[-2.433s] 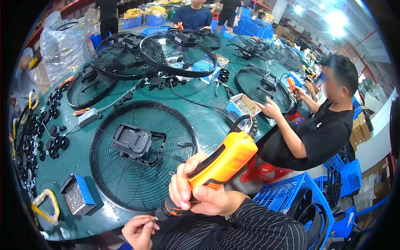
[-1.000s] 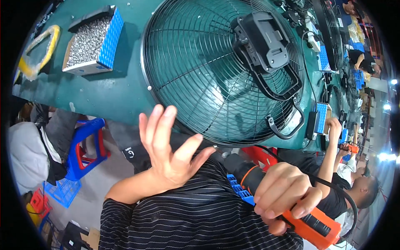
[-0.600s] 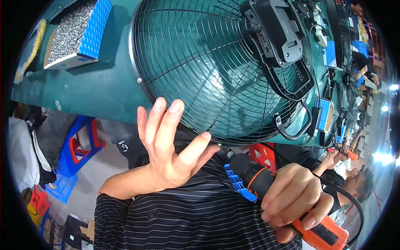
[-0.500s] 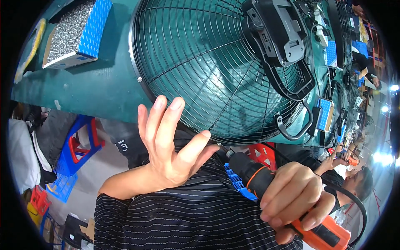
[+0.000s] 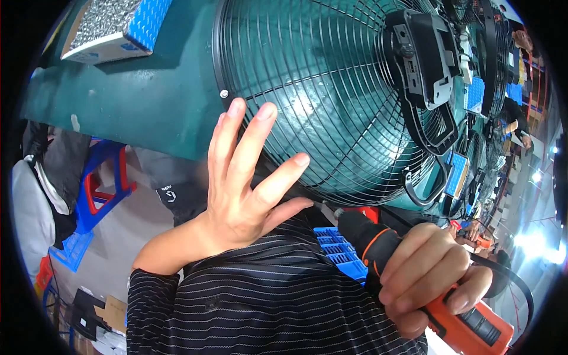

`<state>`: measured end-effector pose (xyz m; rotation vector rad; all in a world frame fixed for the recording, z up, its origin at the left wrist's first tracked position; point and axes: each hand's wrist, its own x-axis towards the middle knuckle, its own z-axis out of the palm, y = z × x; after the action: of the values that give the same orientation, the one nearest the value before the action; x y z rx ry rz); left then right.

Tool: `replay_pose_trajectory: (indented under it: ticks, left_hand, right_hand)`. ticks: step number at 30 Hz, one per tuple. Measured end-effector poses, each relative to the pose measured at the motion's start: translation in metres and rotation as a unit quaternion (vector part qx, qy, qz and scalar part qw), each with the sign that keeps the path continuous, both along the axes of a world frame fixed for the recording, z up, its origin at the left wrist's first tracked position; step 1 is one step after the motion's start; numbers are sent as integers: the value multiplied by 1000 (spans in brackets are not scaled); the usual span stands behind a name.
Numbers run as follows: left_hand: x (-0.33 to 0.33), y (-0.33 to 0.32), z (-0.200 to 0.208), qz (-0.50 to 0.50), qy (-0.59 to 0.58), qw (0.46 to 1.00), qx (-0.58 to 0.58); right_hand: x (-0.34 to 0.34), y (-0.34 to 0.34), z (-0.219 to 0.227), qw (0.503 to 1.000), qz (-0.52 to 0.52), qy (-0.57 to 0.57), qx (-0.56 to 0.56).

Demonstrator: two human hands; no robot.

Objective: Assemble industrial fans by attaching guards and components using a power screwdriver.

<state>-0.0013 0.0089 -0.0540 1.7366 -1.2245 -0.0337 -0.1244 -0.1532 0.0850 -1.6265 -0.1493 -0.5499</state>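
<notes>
My left hand (image 5: 239,189) is open, its fingers spread at the near rim of a round black wire fan guard (image 5: 319,100). In my right hand (image 5: 435,275) is an orange and black electric screwdriver (image 5: 373,239), gripped around its body. The driver's bit points left, close to my left thumb tip and just below the guard's edge. Whether a screw sits on the bit is too small to tell. One screw (image 5: 224,93) shows in the guard's rim, beyond my left fingertips. A black motor housing (image 5: 420,59) with a carry handle sits on the guard's centre.
The green table (image 5: 136,112) carries an open blue and white box (image 5: 148,26) of loose screws at far left. More fans and blue boxes (image 5: 457,174) line the right side. A blue and red stool (image 5: 97,183) stands left below the table; a blue crate (image 5: 340,251) is lower.
The fan and table have shifted rightward in the view. My left fingers reach slightly higher beside the rim, still spread. The screwdriver stays in my right hand, a little farther right.
</notes>
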Motion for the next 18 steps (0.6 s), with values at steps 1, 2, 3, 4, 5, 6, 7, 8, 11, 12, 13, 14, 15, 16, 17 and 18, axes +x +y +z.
replay_pose_trajectory:
  ticks: [1,2,3,4,5,6,7,8,11,12,13,14,15,16,17,18]
  left_hand:
    - [0,0,-2,-1,8,1000,-2]
    - [-2,0,-3,2,10,1000,-2]
    - [-4,-2,-3,20,21,999,-16]
    - [-5,-3,-3,38,32,998,-30]
    - [-5,-2,-3,40,33,998,-31]
    - [-4,-1,-4,22,25,999,-21]
    - [-3,0,-5,5,16,1000,-11]
    - [-4,0,-6,5,17,1000,-11]
    - [-4,-1,-7,9,11,1000,-18]
    - [-4,-1,-7,8,12,1000,-16]
    - [-4,-1,-7,7,14,1000,-15]
    - [-4,-1,-7,7,14,1000,-15]
    - [-4,0,-7,7,6,1000,-13]
    - [-5,-1,-8,8,-2,1000,-12]
    - [-5,-2,-8,7,-1,1000,-12]
    - [-5,-2,-9,12,-10,1000,-13]
  right_hand:
    - [-1,1,-1,1000,-20,-6,-9]
    - [-1,3,-2,1000,-17,-4,-9]
    - [0,6,-2,999,-36,-15,-12]
    - [1,7,-3,998,-55,-26,-16]
    - [1,6,-3,998,-53,-25,-16]
    - [0,3,-2,999,-39,-18,1]
    - [-1,1,-2,999,-25,-12,17]
    - [0,0,-2,999,-24,-11,17]
    - [1,-3,-3,1000,8,-11,18]
    - [2,-2,-3,1000,20,-15,11]
    - [2,-2,-3,999,32,-18,3]
    - [2,-3,-3,999,32,-17,4]
    - [1,-4,-3,999,37,-19,11]
    - [0,-5,-2,999,43,-20,19]
    - [1,-7,-2,999,42,-19,19]
    - [4,-10,-1,997,71,-7,32]
